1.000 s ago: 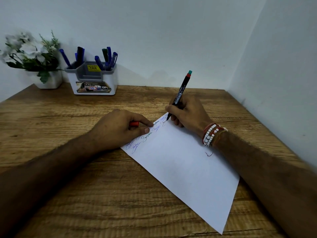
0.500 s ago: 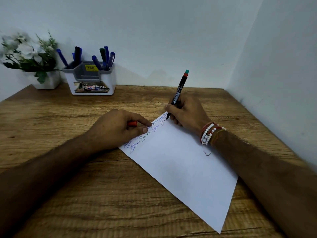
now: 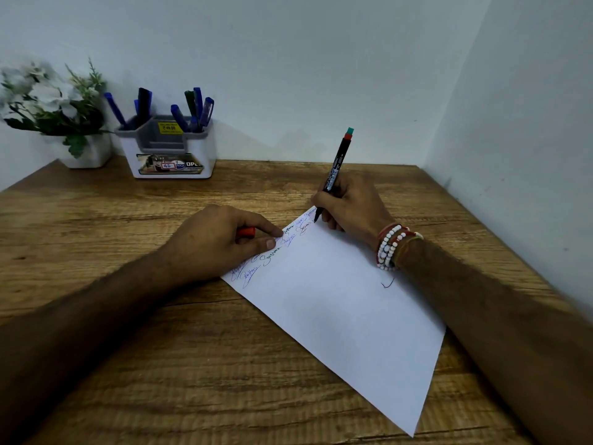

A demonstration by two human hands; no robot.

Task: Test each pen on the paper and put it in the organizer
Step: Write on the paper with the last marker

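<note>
Left grip (image 3: 221,242) stays curled round a small red cap (image 3: 246,232), fingertips pressing the white paper sheet (image 3: 337,309) onto the wooden surface (image 3: 128,364). Right grip (image 3: 353,207) still pinches the black green-ended pen (image 3: 337,162), tip at the sheet's far corner as before. Beyond, a white-and-grey organizer (image 3: 173,155) holds blue pens (image 3: 178,117) beside white potted flowers (image 3: 48,97).

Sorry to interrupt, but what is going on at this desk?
A person is testing a black pen on the paper: the right hand grips it, tip at the sheet's far corner beside blue scribbles. The left hand steadies the paper's edge while holding what looks like a red cap. Several other pens already stand in the organizer.
</note>
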